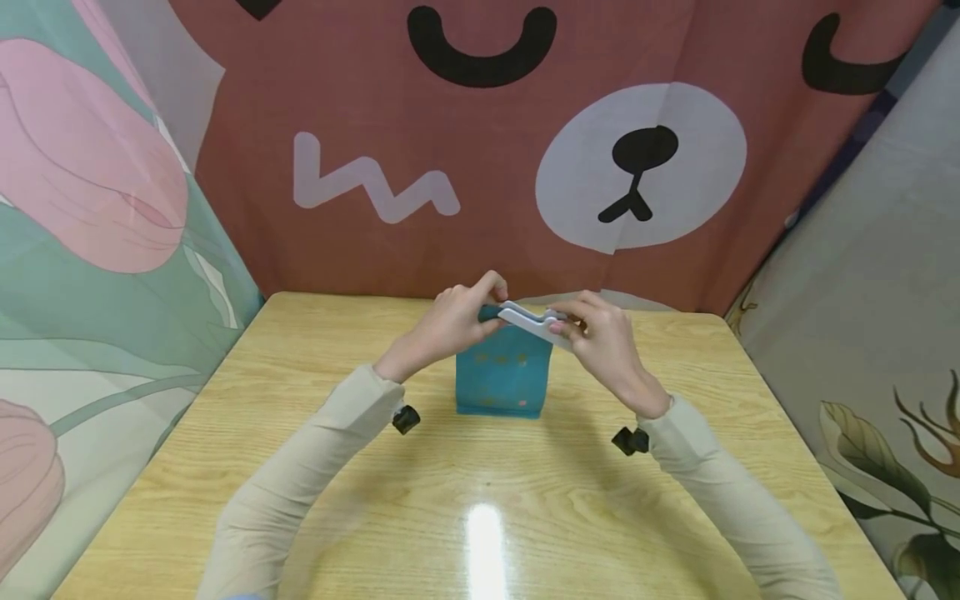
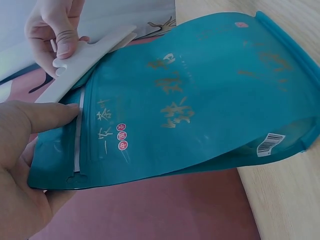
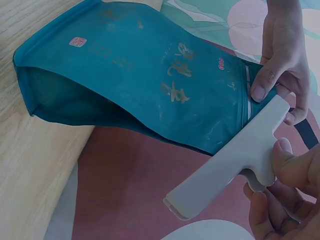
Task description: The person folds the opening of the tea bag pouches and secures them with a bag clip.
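A teal tea bag (image 1: 501, 379) with gold lettering stands upright on the table. In the left wrist view the bag (image 2: 165, 100) shows a pale strip along its top edge. My left hand (image 1: 453, 321) pinches one top corner between thumb and fingers. My right hand (image 1: 609, 343) holds a white bag clip (image 1: 528, 323) by its handle end. The clip (image 3: 230, 155) lies slantwise across the bag's other top corner, overlapping the edge there. Its far end sticks out past the bag in the right wrist view.
The bag rests on a light wooden table (image 1: 480, 475). A hanging cloth with a bear face (image 1: 480, 233) rises behind the table's back edge. Patterned cloths hang at the left (image 1: 97, 208) and right (image 1: 870, 317).
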`<state>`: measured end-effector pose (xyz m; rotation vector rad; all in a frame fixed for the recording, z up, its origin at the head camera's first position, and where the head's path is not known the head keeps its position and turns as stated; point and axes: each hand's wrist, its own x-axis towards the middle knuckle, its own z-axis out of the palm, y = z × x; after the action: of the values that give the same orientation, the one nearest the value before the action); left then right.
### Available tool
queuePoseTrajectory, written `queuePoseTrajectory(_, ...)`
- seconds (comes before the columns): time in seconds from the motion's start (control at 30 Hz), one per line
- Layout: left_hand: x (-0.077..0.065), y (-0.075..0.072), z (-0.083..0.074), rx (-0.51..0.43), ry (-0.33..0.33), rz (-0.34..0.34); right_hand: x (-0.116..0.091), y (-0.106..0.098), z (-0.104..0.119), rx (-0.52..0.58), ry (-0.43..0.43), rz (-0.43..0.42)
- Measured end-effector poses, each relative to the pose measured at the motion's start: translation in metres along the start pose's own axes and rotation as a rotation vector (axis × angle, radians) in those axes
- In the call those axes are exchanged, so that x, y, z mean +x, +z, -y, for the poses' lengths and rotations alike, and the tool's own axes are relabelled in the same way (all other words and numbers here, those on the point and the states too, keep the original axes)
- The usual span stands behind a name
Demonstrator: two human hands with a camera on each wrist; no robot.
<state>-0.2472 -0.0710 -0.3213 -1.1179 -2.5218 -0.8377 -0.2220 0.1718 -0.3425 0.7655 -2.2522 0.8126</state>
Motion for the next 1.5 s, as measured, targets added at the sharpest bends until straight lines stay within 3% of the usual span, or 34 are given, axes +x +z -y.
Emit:
queuePoseTrajectory(1.13, -0.012, 0.004, 0.013, -0.018, -0.007, -0.061, -0.002, -0.001, -0.001, 0.056, 0.044, 0.06)
queuePoseTrajectory(1.5, -0.027, 0.004, 0.017, -0.143, 0.029, -0.059, -0.012, -0.004, -0.006, 0.108, -0.013, 0.041)
